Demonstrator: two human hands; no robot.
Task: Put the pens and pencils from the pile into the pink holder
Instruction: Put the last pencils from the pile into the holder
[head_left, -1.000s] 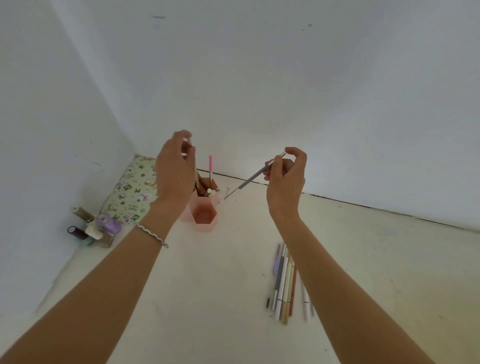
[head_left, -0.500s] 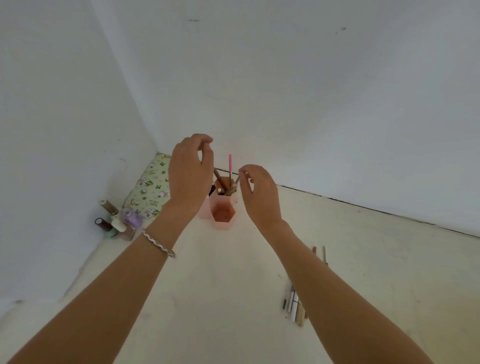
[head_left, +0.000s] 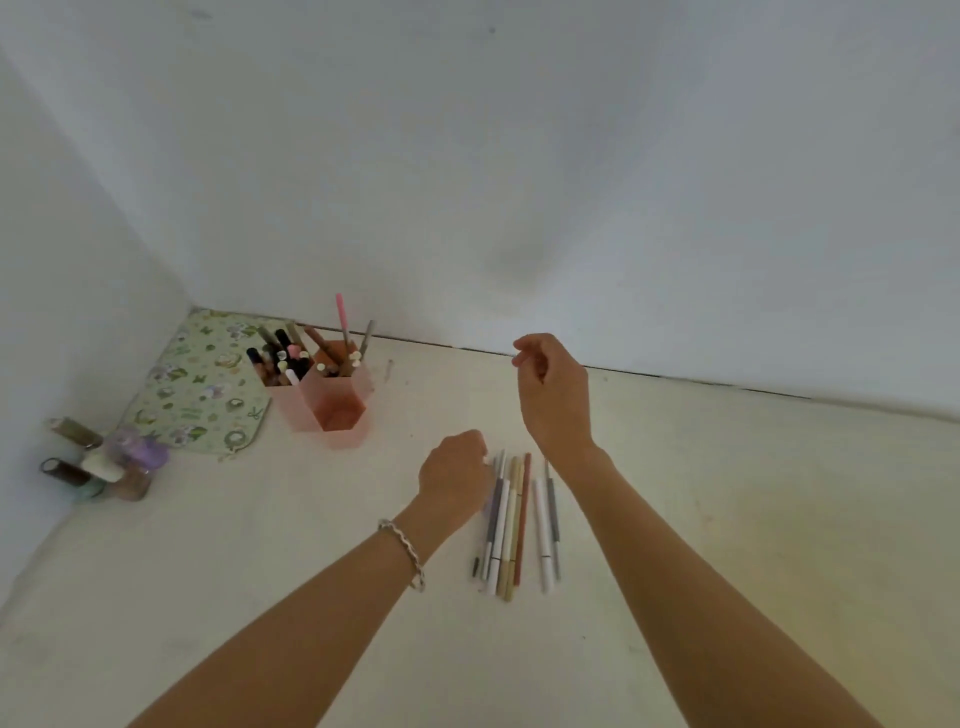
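Head view: left hand at pen pile.

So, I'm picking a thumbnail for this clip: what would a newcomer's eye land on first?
Probably the pink holder, standing at the back left beside a floral pouch. Next, the pile of pens and pencils lying side by side mid-frame, with the left hand curled at its far end and the right hand raised beyond it, holding nothing.
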